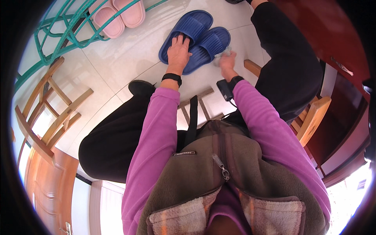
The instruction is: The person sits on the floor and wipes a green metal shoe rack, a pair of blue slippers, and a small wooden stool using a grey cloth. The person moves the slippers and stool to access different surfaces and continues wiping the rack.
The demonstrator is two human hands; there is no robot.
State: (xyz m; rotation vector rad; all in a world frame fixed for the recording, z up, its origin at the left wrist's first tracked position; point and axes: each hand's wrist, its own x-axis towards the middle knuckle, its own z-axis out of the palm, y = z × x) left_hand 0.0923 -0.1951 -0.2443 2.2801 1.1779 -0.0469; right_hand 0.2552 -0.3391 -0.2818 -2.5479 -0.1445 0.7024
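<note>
A pair of ribbed blue plastic slippers lies side by side on the floor before me. On the left slipper (194,23) rests my left hand (179,53), its fingertips tucked at the edge of the strap and its thumb sticking out sideways. My right hand (227,63) pinches a crumpled, pale translucent cloth or wipe (218,57) against the outer side of the right slipper (216,39). That hand is slightly blurred, so its fingers are partly unclear. The left hand's fingertips are partly hidden inside the slipper.
Pink slippers (110,22) sit by a green wire rack (63,35) at upper left. A wooden stool or chair frame (58,114) lies below it on the tiled floor (100,64). To the right stand a dark red cabinet (323,26) and a wooden seat part (315,117).
</note>
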